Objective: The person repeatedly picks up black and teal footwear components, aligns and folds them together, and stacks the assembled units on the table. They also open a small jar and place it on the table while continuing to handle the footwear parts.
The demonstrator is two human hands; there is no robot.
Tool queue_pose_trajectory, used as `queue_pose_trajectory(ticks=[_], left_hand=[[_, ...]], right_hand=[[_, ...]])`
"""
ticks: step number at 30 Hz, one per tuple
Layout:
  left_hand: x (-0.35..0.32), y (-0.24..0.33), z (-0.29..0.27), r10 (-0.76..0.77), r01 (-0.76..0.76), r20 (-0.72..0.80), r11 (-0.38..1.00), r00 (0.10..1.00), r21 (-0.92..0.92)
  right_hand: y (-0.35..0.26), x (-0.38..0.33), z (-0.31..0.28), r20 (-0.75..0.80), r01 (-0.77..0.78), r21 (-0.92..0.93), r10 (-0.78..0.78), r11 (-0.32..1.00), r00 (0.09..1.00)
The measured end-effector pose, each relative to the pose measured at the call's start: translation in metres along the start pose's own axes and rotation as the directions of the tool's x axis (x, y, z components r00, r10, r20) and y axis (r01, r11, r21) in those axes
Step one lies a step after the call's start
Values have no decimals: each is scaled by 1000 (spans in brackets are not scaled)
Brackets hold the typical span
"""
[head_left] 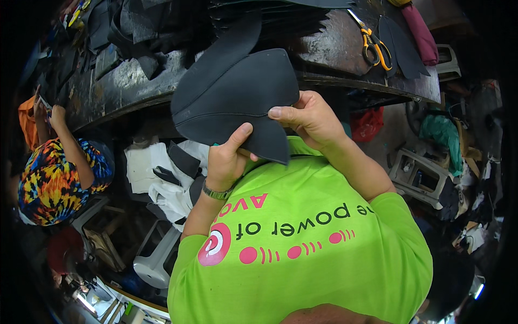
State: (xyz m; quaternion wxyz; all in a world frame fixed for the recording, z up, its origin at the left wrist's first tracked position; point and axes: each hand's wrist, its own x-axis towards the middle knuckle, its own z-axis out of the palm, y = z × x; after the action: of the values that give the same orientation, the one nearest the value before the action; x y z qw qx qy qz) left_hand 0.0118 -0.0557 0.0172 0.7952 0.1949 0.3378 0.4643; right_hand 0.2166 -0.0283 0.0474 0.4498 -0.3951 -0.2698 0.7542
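A stitched black fabric piece (232, 86) made of curved, petal-like panels is held up in front of my chest, near the table's edge. Seams run across it between the panels. My right hand (313, 119) pinches its right side at the end of a seam, thumb on top. Along the lower edge, my left hand (229, 156) grips the same piece with its thumb on the near face. Fingers of both hands are partly hidden behind the piece.
On the dark worktable (145, 89) lie stacked black sheets (270, 21), scissors (372, 46) with orange and black handles, and a maroon roll (421, 35). A person in a colourful shirt (59, 178) works at left. Plastic stools (418, 178) and white scraps (156, 167) are below.
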Motion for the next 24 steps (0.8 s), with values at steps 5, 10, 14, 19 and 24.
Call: queue_pose_trajectory(ticks=[5, 10, 14, 19, 24], left_hand=[[9, -4, -17, -116, 198, 228, 903, 967, -381], [12, -10, -28, -90, 336, 409, 739, 908, -584], [13, -9, -28, -96, 362, 424, 707, 901, -608], [13, -9, -26, -95, 368, 429, 698, 898, -614], [12, -8, -23, -125, 328, 362, 747, 924, -578]], right_hand=[[13, 6, 4, 93, 159, 13, -160, 987, 983], [14, 9, 5, 173, 243, -51, -231, 969, 958], [12, 7, 9, 130, 273, -120, -257, 955, 958], [8, 3, 13, 115, 349, -225, -331, 910, 937], [6, -1, 14, 116, 392, -333, -376, 857, 919]])
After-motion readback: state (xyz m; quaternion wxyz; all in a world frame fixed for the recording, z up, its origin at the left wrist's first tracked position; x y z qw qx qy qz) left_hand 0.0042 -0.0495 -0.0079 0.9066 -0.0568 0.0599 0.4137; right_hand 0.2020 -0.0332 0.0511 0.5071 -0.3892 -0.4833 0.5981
